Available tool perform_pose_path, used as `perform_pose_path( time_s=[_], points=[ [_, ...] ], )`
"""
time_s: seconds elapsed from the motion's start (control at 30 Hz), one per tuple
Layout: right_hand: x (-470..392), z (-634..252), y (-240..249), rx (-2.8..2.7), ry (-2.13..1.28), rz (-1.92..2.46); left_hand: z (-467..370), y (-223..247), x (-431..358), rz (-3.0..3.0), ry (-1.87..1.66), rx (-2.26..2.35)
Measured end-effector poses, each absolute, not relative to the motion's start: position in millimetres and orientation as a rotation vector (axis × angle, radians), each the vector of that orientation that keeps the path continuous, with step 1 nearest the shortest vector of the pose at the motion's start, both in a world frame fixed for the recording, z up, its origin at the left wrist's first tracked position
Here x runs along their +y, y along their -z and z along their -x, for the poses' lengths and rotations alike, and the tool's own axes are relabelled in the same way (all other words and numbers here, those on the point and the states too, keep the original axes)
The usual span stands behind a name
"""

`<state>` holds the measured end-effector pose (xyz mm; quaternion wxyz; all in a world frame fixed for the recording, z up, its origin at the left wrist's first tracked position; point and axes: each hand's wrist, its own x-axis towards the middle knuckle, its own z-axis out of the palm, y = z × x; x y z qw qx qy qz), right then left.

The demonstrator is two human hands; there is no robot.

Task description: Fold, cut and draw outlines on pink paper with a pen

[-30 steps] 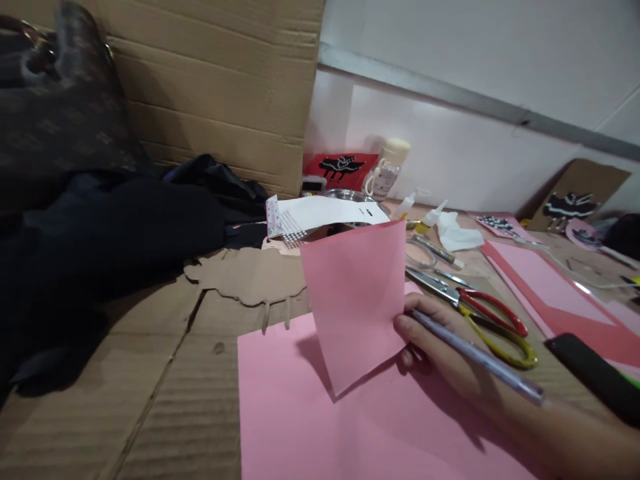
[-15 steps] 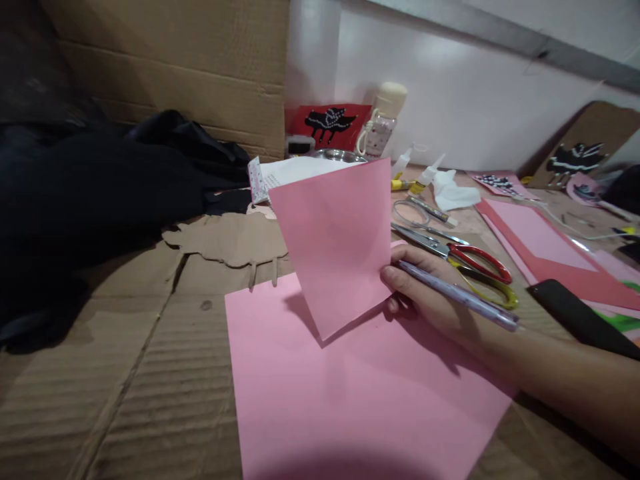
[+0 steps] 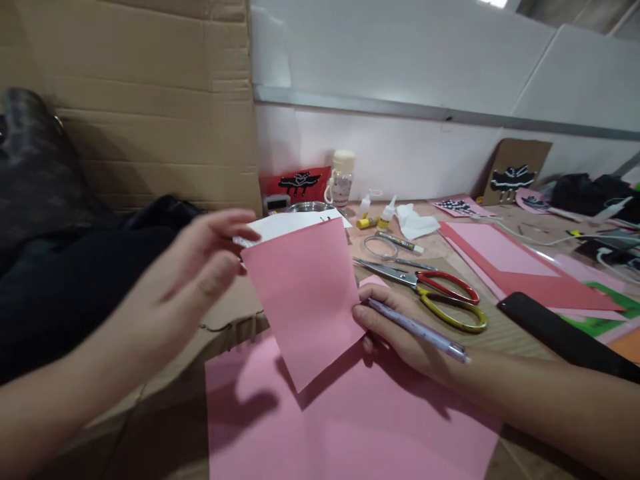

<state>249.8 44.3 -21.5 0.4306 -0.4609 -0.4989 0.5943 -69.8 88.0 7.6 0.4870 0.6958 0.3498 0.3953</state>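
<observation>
My right hand [image 3: 393, 323] pinches the right edge of a pink paper sheet [image 3: 305, 300], which stands tilted above the table. A pale purple pen [image 3: 420, 330] also lies in this hand, its end pointing toward the wrist. Beneath, a larger pink sheet [image 3: 350, 433] rests on the cardboard. Slightly blurred, my left hand [image 3: 200, 273] is raised with fingers apart, close to the held sheet's upper left corner; whether it touches the corner I cannot tell. A white paper [image 3: 290, 225] shows behind the held sheet and partly behind the left fingertips.
Scissors [image 3: 420, 283] with red and yellow handles lie beyond my right hand. Glue bottles [image 3: 387, 213], a water bottle [image 3: 343, 180] and crumpled tissue [image 3: 416, 223] are farther back. On the right are a black long object [image 3: 555, 327] and coloured sheets [image 3: 575, 293]; dark cloth [image 3: 100, 267] is left.
My left hand has come into view from the left and moved near the held sheet's corner. The view has tilted upward. My right hand still holds the sheet and pen.
</observation>
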Motion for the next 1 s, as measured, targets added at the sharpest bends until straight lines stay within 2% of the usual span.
perform_pose_path(
  time_s=[0.2,0.53,0.7,1.0],
  points=[
    [47.7,-250.4,29.8,-1.131,-1.563,1.116,13.6,-8.2,76.0,-1.674,-0.914,0.814],
    [50.4,-252.4,32.0,-1.144,-1.69,1.026,10.7,-5.0,62.2,-1.265,-0.785,0.539],
    [48.6,-254.7,30.6,-1.269,-1.706,1.022,9.0,-6.3,59.1,-1.28,-0.77,0.617],
    [48.0,-250.7,34.3,-1.161,-1.685,1.011,8.1,-12.2,56.8,-1.366,-0.867,0.639]
  ],
)
